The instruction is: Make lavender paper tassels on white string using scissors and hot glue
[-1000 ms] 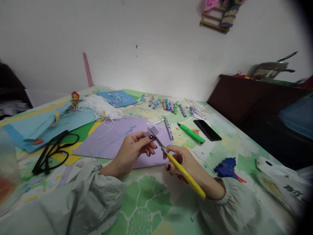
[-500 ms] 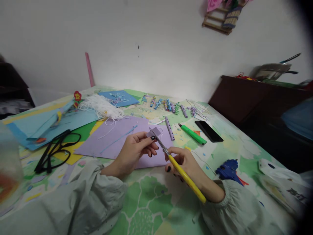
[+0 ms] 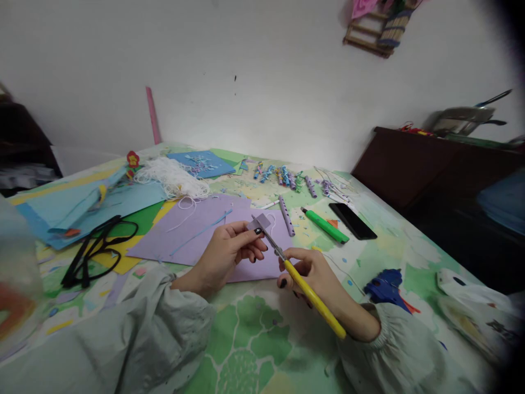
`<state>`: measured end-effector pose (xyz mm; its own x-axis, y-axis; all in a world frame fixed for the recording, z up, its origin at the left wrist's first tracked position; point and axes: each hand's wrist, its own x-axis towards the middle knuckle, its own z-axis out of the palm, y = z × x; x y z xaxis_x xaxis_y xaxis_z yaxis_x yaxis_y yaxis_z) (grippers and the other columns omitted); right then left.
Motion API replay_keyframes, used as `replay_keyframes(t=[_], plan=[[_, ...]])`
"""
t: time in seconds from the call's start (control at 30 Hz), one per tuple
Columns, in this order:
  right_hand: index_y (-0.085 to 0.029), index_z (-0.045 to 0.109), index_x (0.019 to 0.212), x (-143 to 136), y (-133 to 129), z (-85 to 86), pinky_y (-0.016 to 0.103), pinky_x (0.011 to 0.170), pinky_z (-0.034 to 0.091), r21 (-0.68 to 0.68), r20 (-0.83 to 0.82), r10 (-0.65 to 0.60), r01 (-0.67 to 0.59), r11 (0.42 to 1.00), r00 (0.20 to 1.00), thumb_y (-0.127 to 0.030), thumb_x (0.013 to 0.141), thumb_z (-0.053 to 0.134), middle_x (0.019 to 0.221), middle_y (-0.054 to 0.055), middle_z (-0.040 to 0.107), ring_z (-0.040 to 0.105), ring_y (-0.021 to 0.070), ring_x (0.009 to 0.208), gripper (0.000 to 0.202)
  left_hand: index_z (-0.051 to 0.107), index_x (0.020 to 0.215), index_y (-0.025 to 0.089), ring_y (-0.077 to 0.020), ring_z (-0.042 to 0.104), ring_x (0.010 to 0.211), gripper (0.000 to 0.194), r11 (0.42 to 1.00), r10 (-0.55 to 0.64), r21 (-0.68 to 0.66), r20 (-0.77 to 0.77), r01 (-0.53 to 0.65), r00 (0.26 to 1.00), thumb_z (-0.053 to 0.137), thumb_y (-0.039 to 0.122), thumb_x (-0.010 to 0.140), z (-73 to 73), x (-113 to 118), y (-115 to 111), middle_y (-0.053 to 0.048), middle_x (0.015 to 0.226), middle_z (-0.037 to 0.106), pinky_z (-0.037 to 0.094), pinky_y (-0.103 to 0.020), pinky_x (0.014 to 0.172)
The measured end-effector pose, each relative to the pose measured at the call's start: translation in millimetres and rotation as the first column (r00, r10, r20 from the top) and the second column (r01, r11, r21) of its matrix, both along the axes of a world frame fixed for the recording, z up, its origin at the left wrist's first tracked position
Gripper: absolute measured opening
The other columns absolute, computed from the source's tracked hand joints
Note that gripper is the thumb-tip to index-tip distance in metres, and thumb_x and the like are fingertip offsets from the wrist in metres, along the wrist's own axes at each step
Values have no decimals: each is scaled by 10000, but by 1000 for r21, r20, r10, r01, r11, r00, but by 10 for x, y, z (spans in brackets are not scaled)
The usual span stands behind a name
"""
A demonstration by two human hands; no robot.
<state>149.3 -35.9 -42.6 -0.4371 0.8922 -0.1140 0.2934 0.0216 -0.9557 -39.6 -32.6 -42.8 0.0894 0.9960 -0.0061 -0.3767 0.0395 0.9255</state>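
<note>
Between thumb and fingers my left hand (image 3: 235, 244) pinches a small piece of purple paper (image 3: 264, 220). My right hand (image 3: 308, 276) is wrapped around scissors (image 3: 314, 298) with yellow handles, their blades pointing up and left across the paper piece. The blades look nearly closed; whether they bite into the paper I cannot tell. Beneath both hands lie large purple sheets (image 3: 197, 235), with a thin blue strip (image 3: 200, 232) on top. Just beyond the blades rests a rolled purple paper tube (image 3: 286, 215) with dark spots.
Behind sits a heap of white string (image 3: 170, 178), with several small decorated rolls (image 3: 287, 176) beside it. Rightward lie a green cutter (image 3: 326, 225), a black phone (image 3: 353, 221) and a blue glue gun (image 3: 386, 287). Black-framed glasses (image 3: 98, 249) lie left on coloured sheets.
The scissor blades have closed a little over the purple paper piece. Both hands keep nearly the same place, and the whole view has shifted slightly.
</note>
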Motion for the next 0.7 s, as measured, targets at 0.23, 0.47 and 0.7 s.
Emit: replay_keyframes(t=[0.23,0.47,0.7], plan=[[-180,557,664,-8,11,12,193,359,205,42,20,3,-4,999,1000,-286,636,755,490,-74,417,317,51,390,227,641,652,115,-83,602,464,112,1000,2,-29,16,-1,1000,708,194,694,1,-5,16,-27,586,681,397,-154,420],[-186,535,706,13,2,87,205,399,209,66,61,31,-35,997,998,-368,663,753,504,-83,351,300,65,431,288,624,682,131,-122,637,485,186,1000,-26,-7,-10,25,1000,691,292,746,-32,-15,32,-48,615,703,453,-183,438],[-194,504,784,170,89,99,229,498,245,265,108,82,-108,958,991,-355,712,710,632,-61,369,324,96,573,271,694,657,113,-170,720,709,141,997,79,36,-225,-73,971,769,228,689,34,-45,14,-73,720,750,575,-230,691]])
